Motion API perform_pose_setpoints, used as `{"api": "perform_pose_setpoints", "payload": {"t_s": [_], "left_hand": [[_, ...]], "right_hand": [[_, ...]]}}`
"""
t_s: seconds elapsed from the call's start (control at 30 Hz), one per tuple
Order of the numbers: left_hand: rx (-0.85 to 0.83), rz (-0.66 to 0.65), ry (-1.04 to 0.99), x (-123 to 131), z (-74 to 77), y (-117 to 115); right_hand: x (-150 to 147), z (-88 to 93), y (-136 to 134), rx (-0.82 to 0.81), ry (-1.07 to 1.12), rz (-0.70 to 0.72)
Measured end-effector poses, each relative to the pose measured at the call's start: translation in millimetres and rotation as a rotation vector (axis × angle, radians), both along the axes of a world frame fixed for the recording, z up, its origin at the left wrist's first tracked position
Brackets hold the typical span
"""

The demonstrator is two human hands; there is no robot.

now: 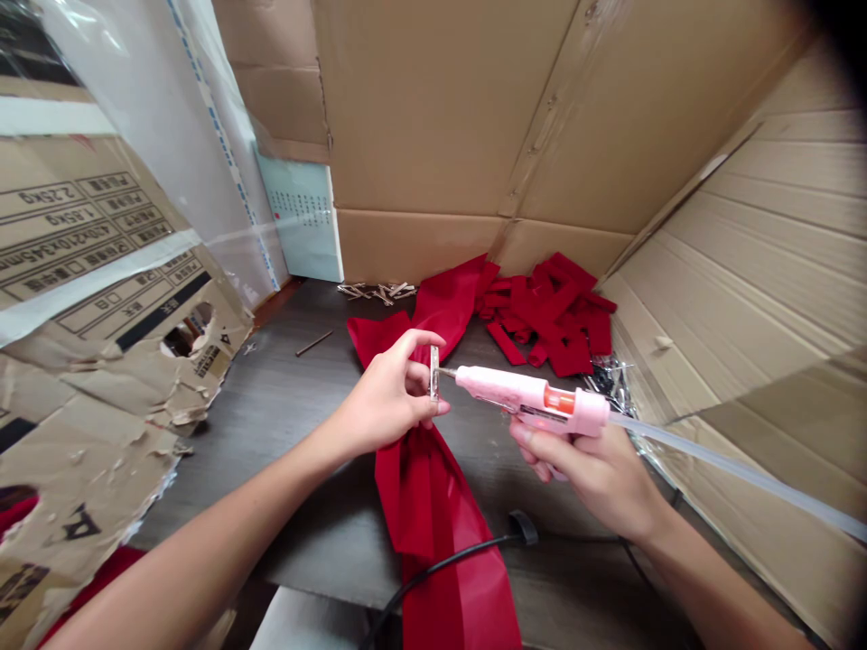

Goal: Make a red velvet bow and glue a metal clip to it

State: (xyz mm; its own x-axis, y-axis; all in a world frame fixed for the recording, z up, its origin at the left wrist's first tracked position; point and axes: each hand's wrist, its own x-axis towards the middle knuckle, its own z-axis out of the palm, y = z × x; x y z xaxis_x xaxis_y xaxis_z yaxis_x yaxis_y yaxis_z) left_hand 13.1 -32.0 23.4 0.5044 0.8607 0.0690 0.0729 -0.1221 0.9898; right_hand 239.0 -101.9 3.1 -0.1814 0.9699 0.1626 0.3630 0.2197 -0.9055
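Between thumb and fingertip, my left hand (389, 393) pinches a small metal hair clip (434, 374), held upright. My right hand (592, 465) grips a pink hot glue gun (515, 390) whose nozzle points left and meets or nearly meets the clip's face. A long translucent glue stick (731, 474) trails from the gun's back end. Under and behind my left hand lies a wide red ribbon bow (443, 506), its tail hanging over the table's front edge. Whether my left hand also touches the ribbon is hidden.
More metal clips (386, 292) lie at the back. Cut red ribbon pieces (548, 311) are heaped at back right, near shiny metal bits (613, 384). A thin brown rod (314, 343) rests on the dark table (271, 397). A black cable (453, 561) crosses the ribbon; cardboard walls (440, 117) surround the table.
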Motion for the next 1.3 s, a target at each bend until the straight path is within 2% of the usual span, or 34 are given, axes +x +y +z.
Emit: {"api": "perform_pose_setpoints", "payload": {"t_s": [0.27,0.53,0.63,0.8,1.0,1.1,1.17,1.2,1.3], "left_hand": [[0.005,-0.001,0.012,-0.6,-0.5,-1.3],[0.067,0.016,0.047,-1.7,-1.7,1.2],[0.059,0.026,0.044,-2.7,-1.8,2.2],[0.054,0.067,-0.002,-4.2,-2.8,5.1],[0.093,0.140,0.042,-4.8,-4.9,8.2],[0.201,0.245,0.081,-6.0,-7.1,10.3],[0.285,0.304,0.086,-6.8,-8.2,11.3],[0.315,0.316,0.079,-7.1,-8.4,11.5],[0.359,0.283,0.044,-7.1,-7.3,10.3]], "right_hand": [[0.9,-0.5,0.5,0.008,0.000,0.006],[-1.1,-6.5,0.2,0.134,0.212,-0.095],[4.1,-11.4,3.8,0.278,0.093,-0.145],[12.8,-10.9,9.5,0.744,-0.321,-0.423],[18.7,2.2,12.0,0.876,-0.471,-0.421],[28.1,3.8,19.1,0.993,-0.569,-0.584],[35.4,0.2,25.0,0.891,-0.708,-0.627],[38.8,-3.2,27.7,0.783,-0.795,-0.589],[46.6,-18.7,33.5,0.453,-1.003,-0.343]]}}
